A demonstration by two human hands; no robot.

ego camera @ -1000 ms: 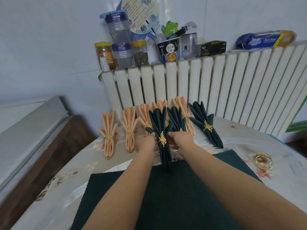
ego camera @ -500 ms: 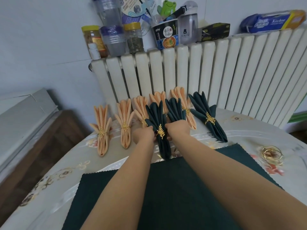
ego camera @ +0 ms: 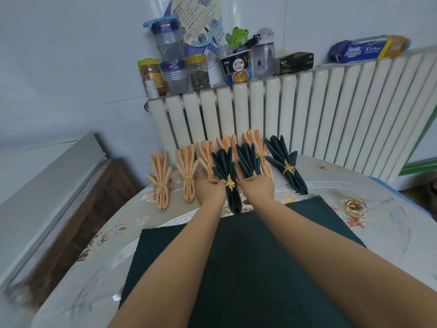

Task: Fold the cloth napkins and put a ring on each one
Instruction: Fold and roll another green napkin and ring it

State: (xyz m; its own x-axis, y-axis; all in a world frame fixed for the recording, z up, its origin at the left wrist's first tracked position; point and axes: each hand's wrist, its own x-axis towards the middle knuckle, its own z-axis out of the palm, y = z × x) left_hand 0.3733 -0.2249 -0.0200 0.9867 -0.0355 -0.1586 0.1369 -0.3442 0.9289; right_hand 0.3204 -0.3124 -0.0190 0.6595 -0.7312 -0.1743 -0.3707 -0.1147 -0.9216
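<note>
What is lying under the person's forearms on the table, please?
A flat, unfolded dark green cloth lies on the patterned tablecloth. The arms cover its middle, so anything lying there cannot be seen.

Both hands point(ego camera: 235, 191) outstretched, fingers curled

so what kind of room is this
Probably a home kitchen or dining corner: a white radiator with food jars and an instant noodle cup on top, behind a table with a floral cloth.

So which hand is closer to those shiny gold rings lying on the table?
Right. The right hand is partway toward the spare rings; the left hand sits farther off, across the dark napkin.
</note>
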